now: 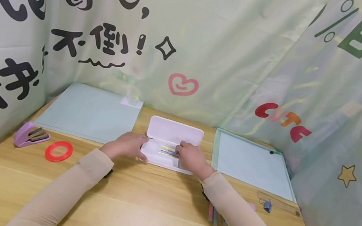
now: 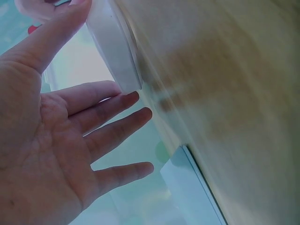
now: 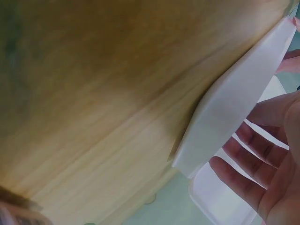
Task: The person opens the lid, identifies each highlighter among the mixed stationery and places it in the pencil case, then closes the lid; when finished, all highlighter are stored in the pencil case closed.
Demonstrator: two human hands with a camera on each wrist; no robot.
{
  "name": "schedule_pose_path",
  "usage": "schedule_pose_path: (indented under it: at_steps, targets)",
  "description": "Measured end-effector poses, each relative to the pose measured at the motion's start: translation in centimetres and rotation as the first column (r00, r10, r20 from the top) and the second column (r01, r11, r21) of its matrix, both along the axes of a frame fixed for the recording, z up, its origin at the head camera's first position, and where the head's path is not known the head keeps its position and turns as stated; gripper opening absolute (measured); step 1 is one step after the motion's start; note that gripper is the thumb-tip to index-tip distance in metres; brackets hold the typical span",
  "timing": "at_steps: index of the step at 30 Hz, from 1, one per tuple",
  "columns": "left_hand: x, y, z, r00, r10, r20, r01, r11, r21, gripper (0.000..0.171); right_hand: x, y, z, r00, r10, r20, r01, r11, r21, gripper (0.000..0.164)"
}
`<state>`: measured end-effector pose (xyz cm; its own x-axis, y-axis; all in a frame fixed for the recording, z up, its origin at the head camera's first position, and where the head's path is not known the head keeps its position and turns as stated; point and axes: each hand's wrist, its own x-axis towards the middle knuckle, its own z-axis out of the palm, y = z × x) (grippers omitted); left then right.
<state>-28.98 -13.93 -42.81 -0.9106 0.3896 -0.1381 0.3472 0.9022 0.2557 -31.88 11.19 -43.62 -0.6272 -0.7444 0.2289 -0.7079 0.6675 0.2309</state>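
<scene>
Wood-grain table, open case [image 1: 175, 131] between both hands. Left hand [image 1: 127, 145] braces its end, fingers straight; can't tell if right hand [image 1: 192, 158] grips the slim items [image 1: 167, 152] inside. I'd lay those flat.

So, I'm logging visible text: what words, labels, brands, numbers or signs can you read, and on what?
On the pale green fabric backdrop:
"饱喝饱,"
"不倒!"
"快"
"%的"
"CUTE"
Characters at folds and edges: incomplete.
Too small to read: the whitish rectangular label on the flat pale-blue folder; any markings on the clear straight ruler.
</scene>
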Motion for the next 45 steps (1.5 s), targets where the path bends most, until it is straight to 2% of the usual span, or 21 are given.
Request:
schedule_pose_path:
  at_steps: [5, 11, 16, 18, 26, 30, 34, 40, 45]
  targets:
    - [0.0, 0.1, -0.1, 1.000, -0.014, -0.006, 0.014, 1.000, 0.010, 0.096, 0.3, 0.5, 0.1, 1.000, -0.013, 0.007, 0.013, 1.000, -0.010, 0.004]
    - [-0.1, 0.1, -0.4, 1.000, -0.006, 0.003, 0.006, 1.000, 0.010, 0.099, 1.0, 1.5, 0.9, 0.998, -0.054, 0.020, 0.055, 0.997, -0.059, 0.014]
    - [-0.1, 0.0, -0.5, 1.000, -0.009, -0.004, 0.009, 1.000, 0.017, 0.099, 2.0, 3.0, 1.7, 0.996, -0.079, -0.044, 0.075, 0.994, -0.081, 0.019]
    - [-0.1, -0.1, -0.5, 1.000, -0.014, -0.011, 0.014, 1.000, 0.016, 0.098, 2.4, 3.7, 2.0, 0.993, -0.101, -0.066, 0.096, 0.992, -0.081, 0.021]
    - [-0.2, -0.5, -0.4, 1.000, -0.025, -0.019, 0.025, 1.000, 0.003, 0.095, 4.1, 6.4, 2.8, 0.978, -0.202, -0.046, 0.196, 0.974, -0.113, 0.023]
    - [-0.2, -0.5, -0.2, 0.999, -0.031, -0.016, 0.031, 0.999, 0.013, 0.096, 5.5, 7.9, 3.0, 0.962, -0.268, -0.049, 0.263, 0.961, -0.084, 0.024]
    - [-0.2, -0.4, -0.1, 1.000, -0.029, -0.010, 0.029, 1.000, 0.005, 0.097, 7.0, 9.1, 3.0, 0.945, -0.327, 0.026, 0.328, 0.945, -0.011, 0.023]
    - [-0.3, -0.3, -0.2, 0.999, -0.033, -0.017, 0.033, 0.999, 0.008, 0.098, 9.3, 9.6, 3.1, 0.881, -0.425, 0.209, 0.412, 0.905, 0.105, 0.027]
    - [-0.4, -0.1, -0.3, 0.999, -0.045, -0.022, 0.045, 0.999, 0.011, 0.097, 10.3, 9.5, 3.1, 0.843, -0.472, 0.258, 0.440, 0.881, 0.175, 0.030]
